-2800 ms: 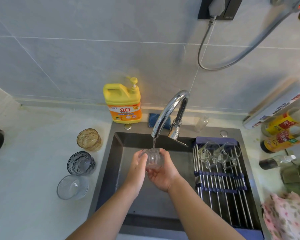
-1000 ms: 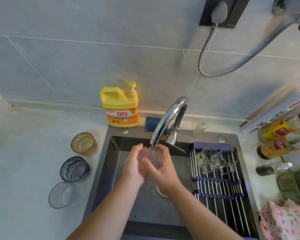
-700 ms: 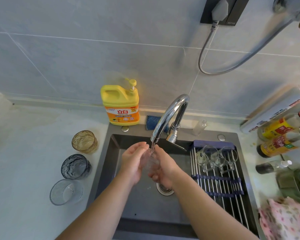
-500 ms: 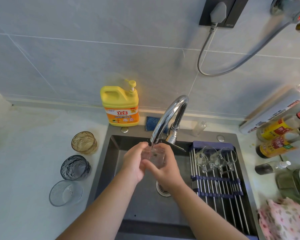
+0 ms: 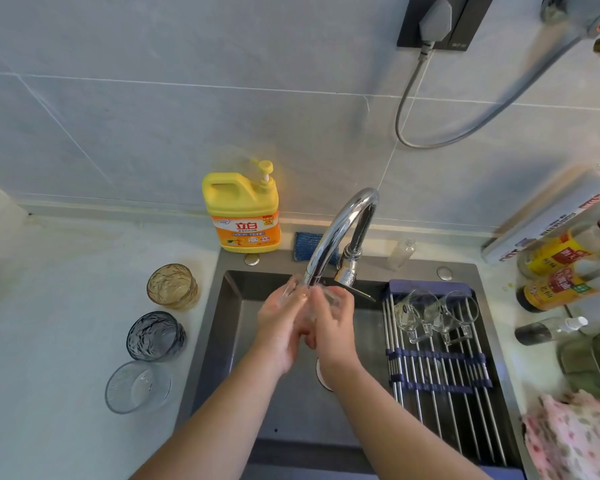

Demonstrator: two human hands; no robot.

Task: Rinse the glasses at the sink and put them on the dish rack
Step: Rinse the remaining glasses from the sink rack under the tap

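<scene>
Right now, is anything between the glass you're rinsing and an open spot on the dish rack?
Nothing visible blocks it. The left hand and right hand hold the glass under the faucet; the dish rack sits just right of it. Two glasses fill its far end, but the nearer bars are bare.

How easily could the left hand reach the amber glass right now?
Probably yes, once freed: the amber glass stands beside the sink, nothing between. For now left hand and right hand both grip the clear glass under the faucet.
</scene>
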